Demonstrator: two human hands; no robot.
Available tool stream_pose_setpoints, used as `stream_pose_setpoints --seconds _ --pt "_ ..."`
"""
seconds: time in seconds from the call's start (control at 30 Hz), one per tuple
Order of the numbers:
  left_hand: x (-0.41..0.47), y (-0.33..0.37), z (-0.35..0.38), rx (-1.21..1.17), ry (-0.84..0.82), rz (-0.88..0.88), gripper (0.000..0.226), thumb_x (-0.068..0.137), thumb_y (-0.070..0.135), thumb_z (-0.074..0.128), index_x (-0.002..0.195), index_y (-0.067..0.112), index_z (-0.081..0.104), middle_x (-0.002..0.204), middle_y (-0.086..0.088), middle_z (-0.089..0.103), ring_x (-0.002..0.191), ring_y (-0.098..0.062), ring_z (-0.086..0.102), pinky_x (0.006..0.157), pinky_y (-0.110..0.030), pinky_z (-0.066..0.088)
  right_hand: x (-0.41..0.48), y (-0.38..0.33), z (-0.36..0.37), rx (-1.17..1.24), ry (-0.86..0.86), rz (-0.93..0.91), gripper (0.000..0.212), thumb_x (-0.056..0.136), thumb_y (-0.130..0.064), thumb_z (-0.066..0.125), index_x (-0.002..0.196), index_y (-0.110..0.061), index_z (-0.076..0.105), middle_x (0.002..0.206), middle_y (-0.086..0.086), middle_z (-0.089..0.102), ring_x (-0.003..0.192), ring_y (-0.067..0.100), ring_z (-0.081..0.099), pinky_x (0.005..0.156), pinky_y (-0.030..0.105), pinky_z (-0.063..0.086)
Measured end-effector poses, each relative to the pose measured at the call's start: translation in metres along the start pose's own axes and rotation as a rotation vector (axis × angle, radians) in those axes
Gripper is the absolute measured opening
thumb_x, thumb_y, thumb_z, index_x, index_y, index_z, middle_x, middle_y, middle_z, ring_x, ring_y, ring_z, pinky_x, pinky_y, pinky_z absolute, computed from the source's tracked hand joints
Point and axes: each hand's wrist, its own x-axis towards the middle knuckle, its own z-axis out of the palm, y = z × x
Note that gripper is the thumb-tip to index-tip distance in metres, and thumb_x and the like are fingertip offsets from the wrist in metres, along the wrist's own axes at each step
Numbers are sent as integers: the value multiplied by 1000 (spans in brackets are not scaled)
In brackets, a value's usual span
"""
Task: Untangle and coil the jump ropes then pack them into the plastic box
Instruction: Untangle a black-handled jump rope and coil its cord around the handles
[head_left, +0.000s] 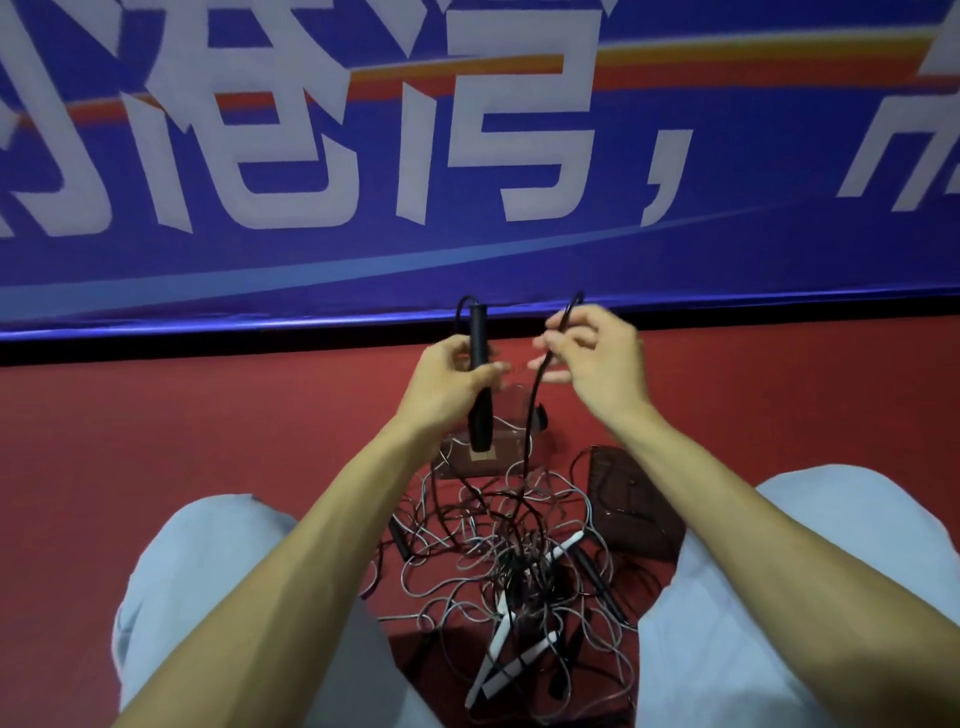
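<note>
My left hand (449, 376) grips a black jump-rope handle (480, 384) upright above the floor. My right hand (592, 358) pinches that rope's black cord (535, 400), which arcs over the fingers and drops into the pile. On the red floor between my knees lies a tangle of jump ropes (514, 566), thin grey and black cords with white and black handles. The clear plastic box (511, 415) stands just behind the pile, partly hidden by the handle and my hands.
A dark brown lid or pad (634, 504) lies right of the pile. My knees in light trousers (208, 587) flank the pile on both sides. A blue banner (467, 156) with white characters stands close behind the box.
</note>
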Motion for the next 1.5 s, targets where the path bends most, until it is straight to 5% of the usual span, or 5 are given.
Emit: stream_pose_setpoints --seconds 0.3,0.6,1.0,1.33,1.5 --pt "-8 -8 16 169 -245 19 9 89 4 67 97 7 63 87 -5 67 73 -5 62 62 -14 48 8 -5 -9 244 94 51 14 95 0 55 87 -11 52 75 10 66 62 19 71 55 30 58" --pt "-13 -3 22 -54 -79 22 14 83 -6 68 79 7 65 75 -12 73 70 -23 71 68 -33 60 14 -1 -18 285 89 202 10 101 -11 48 95 -4 53 86 15 65 69 22 71 61 29 59" --pt "-9 33 1 -805 53 36 5 93 0 56 93 5 57 74 -7 70 72 -25 72 61 -29 58 -9 20 -11 -403 -825 231 24 92 4 53 104 -12 67 102 1 69 90 14 61 81 31 50" --pt "-3 31 -12 -974 167 30 9 93 2 60 98 4 54 86 -12 70 80 -25 73 65 -28 58 -9 24 0 -440 -445 23 18 88 -4 65 86 -22 61 71 -4 72 69 6 70 69 22 54" --pt "0 22 -8 -594 212 0 10 91 0 63 98 5 58 92 -13 70 80 -23 72 71 -34 60 -8 17 4 -218 -234 41 21 85 1 66 79 -19 65 70 3 71 65 21 72 62 42 61"
